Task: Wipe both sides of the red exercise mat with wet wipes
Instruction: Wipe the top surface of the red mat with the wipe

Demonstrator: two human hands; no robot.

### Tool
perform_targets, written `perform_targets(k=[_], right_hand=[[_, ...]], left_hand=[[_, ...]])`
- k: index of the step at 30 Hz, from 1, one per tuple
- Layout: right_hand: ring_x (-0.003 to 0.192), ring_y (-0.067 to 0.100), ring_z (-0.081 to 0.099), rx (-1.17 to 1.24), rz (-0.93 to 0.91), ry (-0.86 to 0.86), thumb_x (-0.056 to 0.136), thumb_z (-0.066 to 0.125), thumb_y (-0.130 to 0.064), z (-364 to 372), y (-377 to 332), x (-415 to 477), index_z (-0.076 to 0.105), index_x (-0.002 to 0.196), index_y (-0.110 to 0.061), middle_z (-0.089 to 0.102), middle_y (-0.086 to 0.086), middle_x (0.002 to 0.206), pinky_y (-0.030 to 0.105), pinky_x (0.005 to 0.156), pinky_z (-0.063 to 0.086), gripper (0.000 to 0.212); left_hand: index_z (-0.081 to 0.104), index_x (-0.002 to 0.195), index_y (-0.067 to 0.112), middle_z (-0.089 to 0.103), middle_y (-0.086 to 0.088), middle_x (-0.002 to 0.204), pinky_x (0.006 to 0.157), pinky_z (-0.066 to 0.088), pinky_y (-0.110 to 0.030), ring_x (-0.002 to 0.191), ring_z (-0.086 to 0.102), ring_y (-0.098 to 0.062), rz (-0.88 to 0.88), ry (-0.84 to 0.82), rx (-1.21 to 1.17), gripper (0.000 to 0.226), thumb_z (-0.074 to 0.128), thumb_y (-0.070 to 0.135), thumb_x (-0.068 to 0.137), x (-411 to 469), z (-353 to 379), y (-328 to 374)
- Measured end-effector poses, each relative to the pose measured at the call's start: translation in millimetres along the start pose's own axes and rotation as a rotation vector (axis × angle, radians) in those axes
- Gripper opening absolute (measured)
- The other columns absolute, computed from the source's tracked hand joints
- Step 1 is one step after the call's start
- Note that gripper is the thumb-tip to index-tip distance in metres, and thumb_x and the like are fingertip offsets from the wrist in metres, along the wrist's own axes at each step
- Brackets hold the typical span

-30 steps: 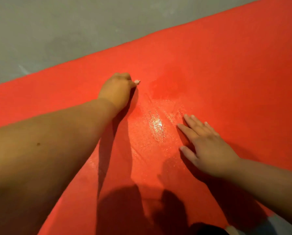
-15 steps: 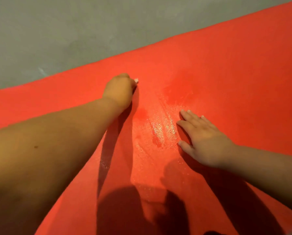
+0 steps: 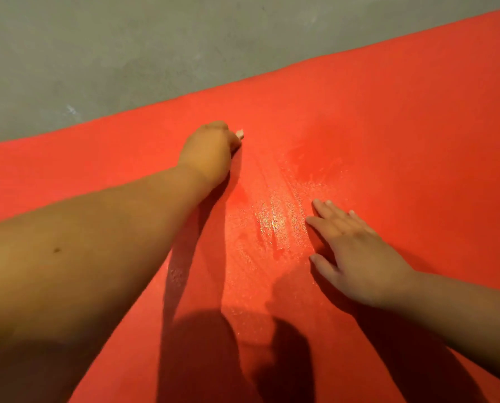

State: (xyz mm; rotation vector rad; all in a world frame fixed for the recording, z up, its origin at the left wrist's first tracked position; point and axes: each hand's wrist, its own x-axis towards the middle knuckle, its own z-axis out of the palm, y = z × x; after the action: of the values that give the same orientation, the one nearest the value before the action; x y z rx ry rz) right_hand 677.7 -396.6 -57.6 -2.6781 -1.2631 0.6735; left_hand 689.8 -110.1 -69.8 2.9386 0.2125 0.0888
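while the left hand (image 3: 211, 152) curls round a small white wet wipe (image 3: 239, 134) on the red foam exercise mat (image 3: 402, 126), flat on grey floor (image 3: 126, 53), right hand (image 3: 359, 257) presses flat, fingers straight. mat likely light, floppy, wet-slick; lift by an edge.

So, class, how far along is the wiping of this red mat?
Done: glistening wet streaks cross the red foam exercise mat between the hands. In hand: the left hand grips what seems a white wet wipe, tip showing; the right hand lies flat on the mat. Left: the dry-looking stretches; the other side cannot be judged.
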Motion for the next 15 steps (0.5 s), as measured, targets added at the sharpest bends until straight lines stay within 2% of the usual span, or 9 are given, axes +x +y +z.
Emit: perform_targets(k=[1,2,4,7,9,11,13,15], right_hand=[[0.146,0.016,0.011,0.004,0.002,0.011,0.083,0.039,-0.048,0.1,-0.6,0.8,0.037,0.141,-0.023,0.014,0.002,0.158,0.038,0.118,0.011,0.063],[0.146,0.016,0.012,0.010,0.002,0.020,0.083,0.040,-0.047,0.0,-1.2,2.1,0.038,0.140,-0.022,0.016,0.003,0.158,0.038,0.117,0.010,0.062],[0.146,0.016,0.012,0.009,-0.011,0.020,0.084,0.040,-0.047,-0.8,-4.7,3.6,0.037,0.141,-0.024,0.015,0.003,0.158,0.037,0.117,0.009,0.062],[0.146,0.016,0.009,-0.005,-0.032,0.000,0.084,0.030,-0.050,1.9,-12.2,8.2,0.032,0.144,-0.024,0.013,0.002,0.159,0.036,0.116,0.007,0.066],[0.146,0.018,0.009,-0.027,-0.051,-0.022,0.082,0.022,-0.053,3.7,-17.3,12.4,0.029,0.146,-0.022,0.011,0.003,0.159,0.038,0.117,0.007,0.072],[0.147,0.019,0.006,-0.047,-0.065,-0.041,0.080,0.020,-0.056,2.8,-20.7,15.4,0.024,0.148,-0.021,0.006,0.003,0.159,0.039,0.118,0.008,0.076],[0.147,0.018,0.003,-0.065,-0.083,-0.056,0.080,0.019,-0.057,-0.2,-24.0,17.0,0.019,0.150,-0.024,0.001,0.002,0.160,0.038,0.118,0.004,0.077],[0.147,0.017,0.002,-0.068,-0.080,-0.056,0.083,0.022,-0.056,-4.0,-26.3,19.9,0.016,0.150,-0.025,0.000,0.001,0.160,0.036,0.116,0.000,0.075]], left_hand=[[0.073,0.102,0.010,0.061,-0.015,0.097,0.076,0.044,-0.038,0.095,0.058,-0.035,-0.065,0.002,-0.015,0.022,0.053,0.016,0.093,-4.6,2.0,5.6],[0.073,0.098,0.010,0.061,-0.013,0.092,0.074,0.044,-0.037,0.091,0.059,-0.035,-0.031,0.001,-0.014,0.020,0.054,0.017,0.094,-15.8,5.2,16.0],[0.072,0.089,0.014,0.060,-0.006,0.081,0.064,0.045,-0.032,0.081,0.060,-0.030,0.238,-0.021,-0.051,0.010,0.063,0.020,0.090,-57.9,7.9,43.5],[0.071,0.091,0.019,0.058,0.002,0.080,0.060,0.050,-0.030,0.076,0.057,-0.021,0.662,-0.251,-0.132,0.007,0.065,0.022,0.088,-113.1,-1.8,53.2],[0.071,0.094,0.018,0.059,0.001,0.081,0.061,0.052,-0.032,0.078,0.058,-0.023,0.731,-0.290,-0.101,0.010,0.062,0.020,0.089,-102.1,-4.8,31.4],[0.072,0.095,0.017,0.061,-0.002,0.082,0.060,0.051,-0.033,0.079,0.060,-0.028,0.576,-0.147,-0.004,0.011,0.064,0.018,0.088,-68.7,-6.4,6.3],[0.073,0.099,0.014,0.062,-0.009,0.089,0.067,0.046,-0.037,0.087,0.060,-0.033,0.235,-0.021,0.050,0.017,0.059,0.016,0.090,-33.9,-10.5,-19.4],[0.074,0.099,0.010,0.062,-0.014,0.092,0.074,0.044,-0.040,0.092,0.058,-0.037,-0.051,0.012,-0.004,0.021,0.055,0.015,0.092,-24.5,-10.1,-23.8]])
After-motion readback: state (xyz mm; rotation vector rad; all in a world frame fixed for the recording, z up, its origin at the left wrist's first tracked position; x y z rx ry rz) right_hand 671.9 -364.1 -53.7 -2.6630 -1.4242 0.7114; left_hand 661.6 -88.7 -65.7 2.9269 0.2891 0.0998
